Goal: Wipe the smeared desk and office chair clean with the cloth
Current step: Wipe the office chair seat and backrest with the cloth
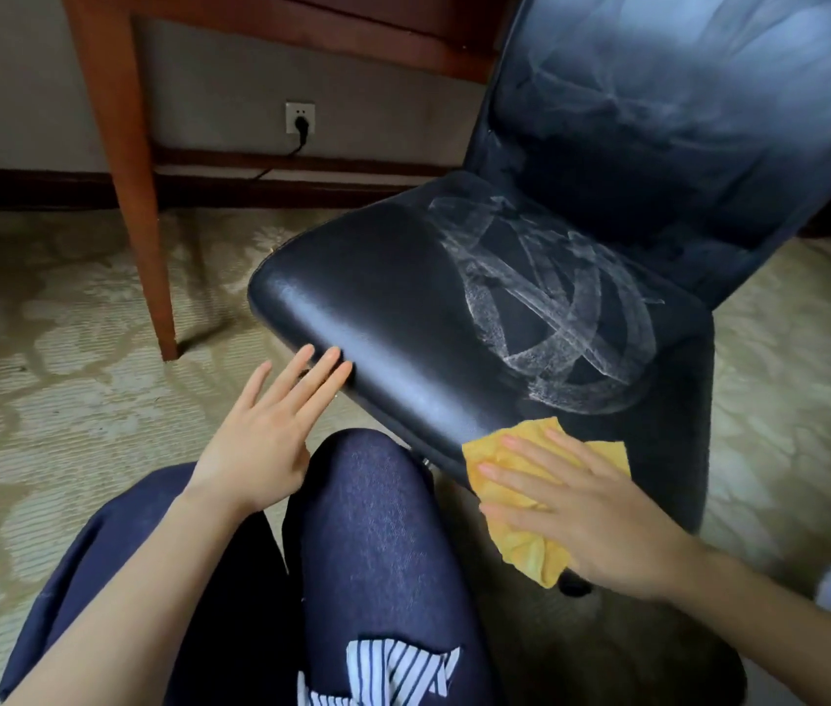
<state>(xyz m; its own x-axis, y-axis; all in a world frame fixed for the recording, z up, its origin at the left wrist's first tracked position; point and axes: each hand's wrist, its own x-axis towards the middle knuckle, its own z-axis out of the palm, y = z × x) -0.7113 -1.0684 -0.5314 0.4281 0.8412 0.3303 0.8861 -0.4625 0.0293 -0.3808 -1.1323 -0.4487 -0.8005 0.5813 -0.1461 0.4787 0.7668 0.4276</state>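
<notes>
At the near edge of the office chair (pixel 377 308) seat, you are pressing the yellow cloth (pixel 520 481) flat under your right hand (pixel 581 512), fingers spread straight; your left hand (pixel 260 450), open and empty, is touching the seat's near-left rim. You seem to be working the chair step: white smears (pixel 556 308) are lying just beyond the cloth, calling for a firm push farther across them.
</notes>
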